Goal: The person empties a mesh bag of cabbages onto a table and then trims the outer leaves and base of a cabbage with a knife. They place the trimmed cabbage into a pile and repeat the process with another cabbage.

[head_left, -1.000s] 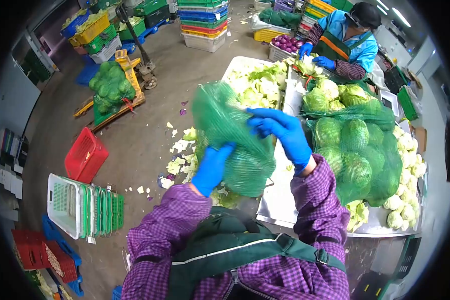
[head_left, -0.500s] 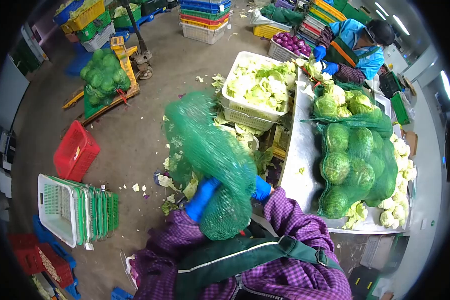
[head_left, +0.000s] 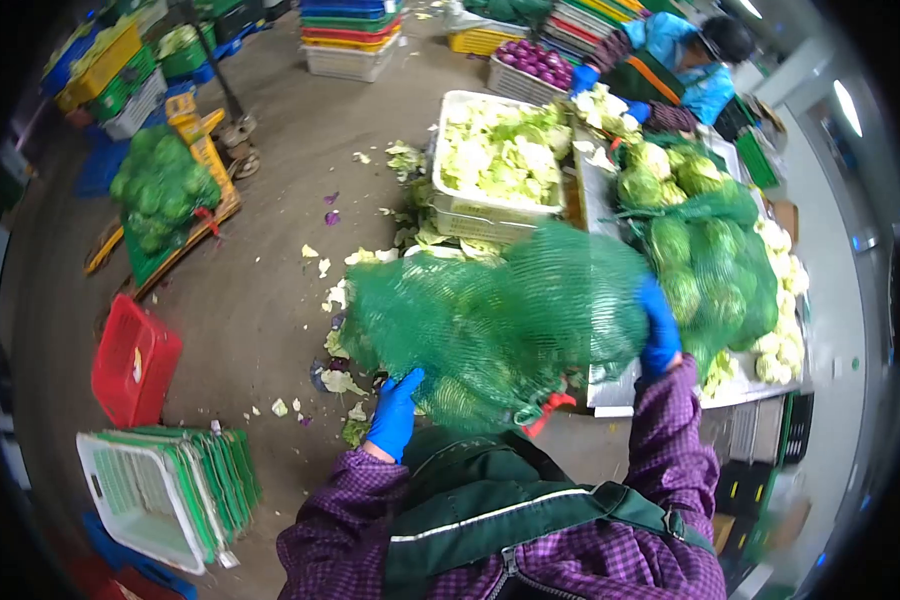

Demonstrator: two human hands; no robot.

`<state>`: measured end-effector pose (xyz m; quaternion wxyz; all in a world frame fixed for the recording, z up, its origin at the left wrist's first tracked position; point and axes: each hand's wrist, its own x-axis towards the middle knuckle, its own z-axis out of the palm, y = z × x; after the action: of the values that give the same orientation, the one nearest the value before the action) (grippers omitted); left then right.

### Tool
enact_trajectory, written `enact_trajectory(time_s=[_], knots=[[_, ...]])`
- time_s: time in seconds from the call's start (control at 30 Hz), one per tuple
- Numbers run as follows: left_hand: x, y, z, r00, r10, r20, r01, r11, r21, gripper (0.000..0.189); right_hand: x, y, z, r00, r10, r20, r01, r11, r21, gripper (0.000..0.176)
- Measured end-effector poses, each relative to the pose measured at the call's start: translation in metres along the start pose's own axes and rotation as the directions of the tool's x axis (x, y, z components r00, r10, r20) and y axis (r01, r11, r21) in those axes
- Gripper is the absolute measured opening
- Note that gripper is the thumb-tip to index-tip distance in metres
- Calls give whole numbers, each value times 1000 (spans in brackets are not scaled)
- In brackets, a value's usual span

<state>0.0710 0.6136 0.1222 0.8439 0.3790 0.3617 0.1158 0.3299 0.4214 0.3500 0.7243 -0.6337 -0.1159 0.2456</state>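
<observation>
A large green mesh bag (head_left: 500, 320) is spread wide in front of me, slack and see-through, slightly blurred. My left hand (head_left: 394, 415), in a blue glove, grips its near left edge. My right hand (head_left: 658, 330), also blue-gloved, holds the bag's right side, some fingers hidden by the mesh. A red tie (head_left: 550, 412) shows at the bag's near edge. Beyond the bag stands a white crate (head_left: 495, 215) of loose cabbage leaves (head_left: 500, 150). Right of my right hand, a filled mesh bag of cabbages (head_left: 715, 285) lies on the metal table (head_left: 610, 395).
A co-worker (head_left: 670, 70) handles leaves at the table's far end. Trimmed pale heads (head_left: 785, 290) line the table's right side. At left are a red crate (head_left: 135, 360), nested white and green crates (head_left: 135, 500) and a pallet jack (head_left: 195, 150) with bagged cabbages (head_left: 165, 185). Leaf scraps litter the floor.
The mesh bag went from bunched and hanging between my hands to spread out sideways. My right hand moved right and up; my hands are now farther apart. The view shifted.
</observation>
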Motion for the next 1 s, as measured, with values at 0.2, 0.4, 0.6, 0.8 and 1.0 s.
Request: enact_trajectory(time_s=[0.2,0.4,0.6,0.8,1.0], knots=[[-14,-9,8,921,366,-132,-338,920,198,67,8,27,-13,997,-70,-40,56,958,-283,16],[-42,16,131,720,564,405,-694,578,430,79,-19,40,38,993,108,41,-100,983,-154,19],[48,-63,150,855,450,258,-493,859,138,33,-23,59,14,891,-57,450,-64,966,249,46],[1,44,219,931,288,222,-269,956,-113,32,-8,153,-71,851,-119,511,281,926,-253,48],[6,83,239,842,462,278,-482,876,7,33,41,126,-98,903,-190,387,287,934,-212,27]])
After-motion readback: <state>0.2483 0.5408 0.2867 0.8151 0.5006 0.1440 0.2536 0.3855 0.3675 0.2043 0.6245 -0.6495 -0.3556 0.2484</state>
